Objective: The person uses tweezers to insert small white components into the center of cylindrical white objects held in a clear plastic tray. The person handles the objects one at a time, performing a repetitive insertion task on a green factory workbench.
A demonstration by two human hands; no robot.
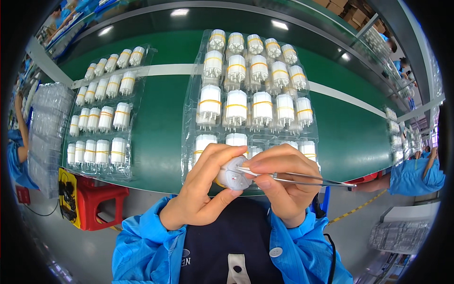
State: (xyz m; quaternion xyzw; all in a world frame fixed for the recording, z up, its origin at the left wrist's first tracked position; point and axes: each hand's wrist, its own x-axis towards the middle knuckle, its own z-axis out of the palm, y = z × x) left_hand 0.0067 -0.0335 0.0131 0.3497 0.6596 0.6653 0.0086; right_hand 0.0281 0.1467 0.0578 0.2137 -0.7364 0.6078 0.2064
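My left grip [199, 199] is closed around a white cylinder [231, 179], fingers above, thumb below. My right grip [294, 201] pinches slim metal tweezers [317, 182], tips at the cylinder's round end face. The cylinder is held before a clear, moulded plastic tray [190, 120] on the smooth green worktop [161, 118]. My fingers hide its side; tip contact is unclear.

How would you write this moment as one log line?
left hand: grips white cylinder | right hand: holds tweezers, pointed at cylinder | ahead: clear tray, banded cylinders
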